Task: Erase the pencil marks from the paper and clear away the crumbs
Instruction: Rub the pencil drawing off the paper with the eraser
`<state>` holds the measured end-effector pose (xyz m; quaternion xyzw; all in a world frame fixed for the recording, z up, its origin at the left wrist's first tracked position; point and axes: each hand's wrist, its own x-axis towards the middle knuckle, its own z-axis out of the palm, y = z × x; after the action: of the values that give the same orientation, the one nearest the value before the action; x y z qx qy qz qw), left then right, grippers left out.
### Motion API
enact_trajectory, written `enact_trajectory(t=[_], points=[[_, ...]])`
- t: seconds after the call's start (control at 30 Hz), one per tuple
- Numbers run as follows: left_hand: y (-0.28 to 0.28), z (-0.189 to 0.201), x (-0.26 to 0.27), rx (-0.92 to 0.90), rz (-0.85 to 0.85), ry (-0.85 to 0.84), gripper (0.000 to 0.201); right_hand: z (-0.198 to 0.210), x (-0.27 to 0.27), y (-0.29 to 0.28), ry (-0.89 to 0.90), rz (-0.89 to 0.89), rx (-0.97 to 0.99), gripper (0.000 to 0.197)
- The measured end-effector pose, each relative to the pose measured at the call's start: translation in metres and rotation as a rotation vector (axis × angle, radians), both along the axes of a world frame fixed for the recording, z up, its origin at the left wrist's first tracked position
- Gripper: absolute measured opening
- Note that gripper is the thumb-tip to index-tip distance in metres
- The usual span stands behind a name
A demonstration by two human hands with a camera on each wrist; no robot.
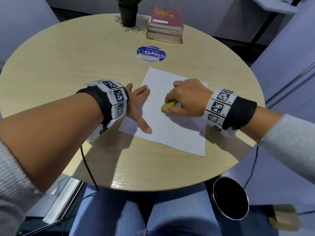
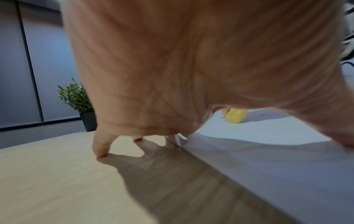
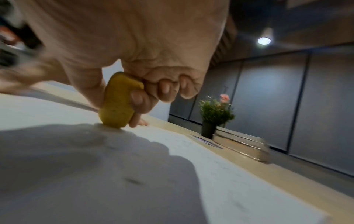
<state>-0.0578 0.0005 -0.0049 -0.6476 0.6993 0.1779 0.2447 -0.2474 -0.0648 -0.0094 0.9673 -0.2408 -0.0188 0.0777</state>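
A white sheet of paper (image 1: 177,126) lies on the round wooden table (image 1: 68,62), with faint pencil marks and small dark crumbs scattered over it. My right hand (image 1: 185,97) grips a yellow eraser (image 1: 167,105) and presses its tip onto the paper (image 3: 210,174) near the middle; the eraser (image 3: 117,103) stands tilted between thumb and curled fingers. My left hand (image 1: 138,106) lies flat with spread fingers on the sheet's left edge, holding it down. From the left wrist, the eraser (image 2: 236,116) shows beyond my palm (image 2: 172,68).
A potted plant (image 1: 128,12) and a stack of books (image 1: 165,26) stand at the table's far side. A round blue sticker (image 1: 151,54) lies just beyond the paper. A dark round bin (image 1: 230,198) stands beside my knee at the right.
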Motion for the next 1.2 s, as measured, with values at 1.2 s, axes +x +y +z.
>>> enact_trajectory(t=[1.2], points=[[-0.003,-0.005,0.008,-0.011,0.007,0.039,0.137,0.005,0.026,-0.007,0.046,-0.031,0.010,0.042]])
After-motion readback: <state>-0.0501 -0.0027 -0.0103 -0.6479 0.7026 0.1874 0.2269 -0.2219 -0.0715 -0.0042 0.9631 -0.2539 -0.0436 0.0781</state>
